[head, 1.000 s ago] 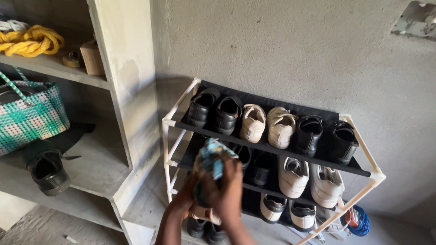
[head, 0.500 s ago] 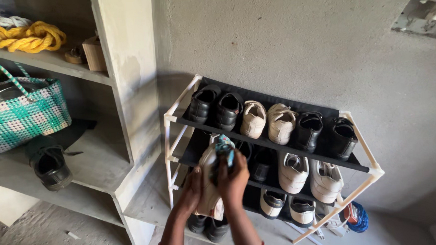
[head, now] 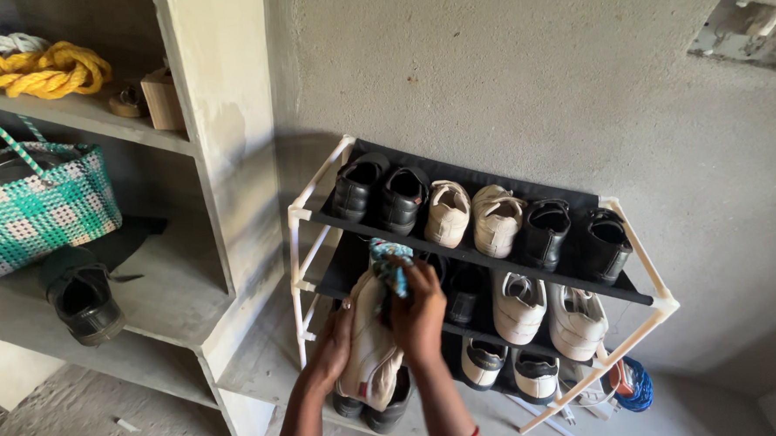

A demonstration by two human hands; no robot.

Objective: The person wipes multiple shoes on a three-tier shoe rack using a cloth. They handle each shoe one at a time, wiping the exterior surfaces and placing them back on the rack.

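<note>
Gripping a cream shoe [head: 369, 354], the left hand [head: 333, 347] fingers curl around it while right hand [head: 418, 317] fingers clamp a patterned cloth [head: 390, 263].

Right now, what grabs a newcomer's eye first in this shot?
Bottom centre, the left hand holds a cream shoe while the right hand presses a blue patterned cloth against it. Right behind them stands a white-framed shoe rack against the grey wall, its black shelves lined with black and cream shoes. At far left, a green-and-white woven basket sits on a concrete shelf, with a yellow rope coiled on the shelf above.
</note>
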